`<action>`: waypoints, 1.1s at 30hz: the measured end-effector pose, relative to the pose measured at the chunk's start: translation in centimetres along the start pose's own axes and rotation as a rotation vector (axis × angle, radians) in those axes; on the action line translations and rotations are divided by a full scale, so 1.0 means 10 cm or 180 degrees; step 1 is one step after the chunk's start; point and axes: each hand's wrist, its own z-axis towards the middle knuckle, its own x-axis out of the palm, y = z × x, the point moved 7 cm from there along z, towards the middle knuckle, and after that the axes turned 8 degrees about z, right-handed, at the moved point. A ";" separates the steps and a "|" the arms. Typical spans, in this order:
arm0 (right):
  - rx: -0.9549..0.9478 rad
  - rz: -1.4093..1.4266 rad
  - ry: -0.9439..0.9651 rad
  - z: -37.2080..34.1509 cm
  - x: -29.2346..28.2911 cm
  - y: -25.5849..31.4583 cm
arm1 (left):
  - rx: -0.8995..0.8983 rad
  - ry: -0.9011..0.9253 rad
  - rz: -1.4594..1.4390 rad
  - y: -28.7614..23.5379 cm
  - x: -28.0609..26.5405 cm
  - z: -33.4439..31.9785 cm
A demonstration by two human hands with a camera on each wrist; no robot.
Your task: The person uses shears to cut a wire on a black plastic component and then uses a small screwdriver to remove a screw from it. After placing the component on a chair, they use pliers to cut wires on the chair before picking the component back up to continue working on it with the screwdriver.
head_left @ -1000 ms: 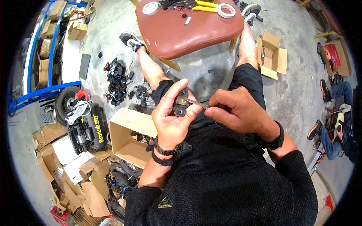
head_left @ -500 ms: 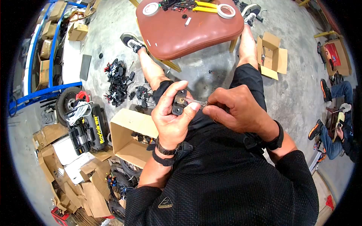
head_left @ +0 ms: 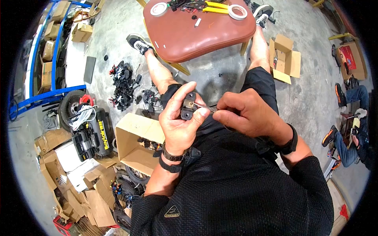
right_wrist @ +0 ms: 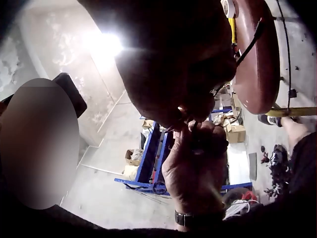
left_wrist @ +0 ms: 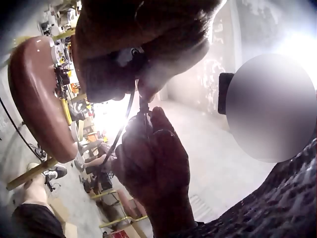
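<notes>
Black part [head_left: 186,114] was gripped by the left hand [head_left: 178,128]; beside it, the right hand [head_left: 247,112] pinched a thin piece [head_left: 201,105]. Work seemed unfinished.

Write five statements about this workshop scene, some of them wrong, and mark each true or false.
1. The left hand holds a small dark part. True.
2. The right hand lies flat on the stool. False: it pinches a thin piece.
3. The yellow handles are on the floor. False: they lie on the stool.
4. The head view shows a blue rack left of the stool. True.
5. The stool's seat is green. False: reddish brown.
</notes>
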 end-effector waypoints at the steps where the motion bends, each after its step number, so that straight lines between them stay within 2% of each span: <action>1: 0.0029 0.0059 0.0051 0.00 0.00 0.00 | 0.0028 0.0030 -0.0017 0.00 0.01 0.00; 9: 0.0247 0.0505 0.0280 0.02 0.01 -0.02 | 0.0158 0.0176 0.0087 -0.04 -0.01 0.00; 15: 0.0116 0.0089 0.0041 0.01 -0.03 0.05 | 0.0056 0.0010 0.0094 -0.02 -0.01 0.01; 22: 0.0237 0.0301 0.0212 0.01 0.00 0.02 | 0.0323 0.0129 0.0414 -0.05 -0.02 0.02; 27: 0.0365 0.0570 0.0412 0.02 0.02 0.01 | 0.0318 0.0224 0.0291 -0.07 -0.04 0.03; 33: -0.0150 -0.0195 0.0145 0.08 -0.09 0.16 | 0.0159 -0.0018 0.0330 -0.07 -0.05 0.04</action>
